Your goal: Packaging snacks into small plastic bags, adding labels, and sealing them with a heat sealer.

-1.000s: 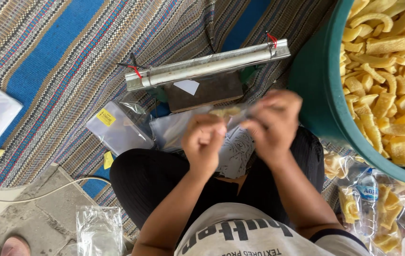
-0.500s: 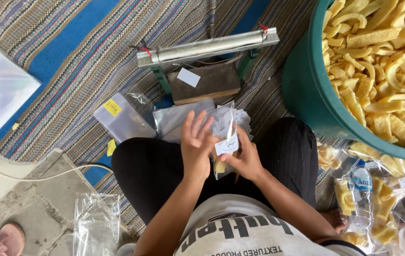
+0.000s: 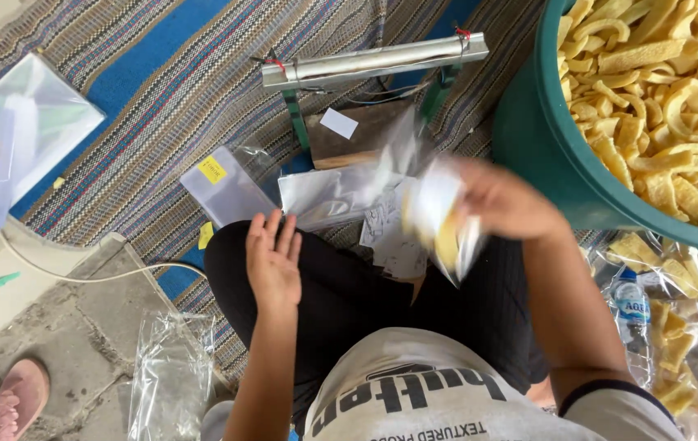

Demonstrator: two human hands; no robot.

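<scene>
spillage looks likely: right hand (image 3: 508, 200) grasps the blurred clear snack bag (image 3: 447, 224) alone, left hand (image 3: 273, 261) released, flat above the lap.

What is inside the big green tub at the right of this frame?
The green tub is heaped with pale yellow fried crackers, in strips and curls, up to the rim. Only the top layer shows; the tub's bottom and anything under the heap are covered, and its right part is out of frame.
</scene>
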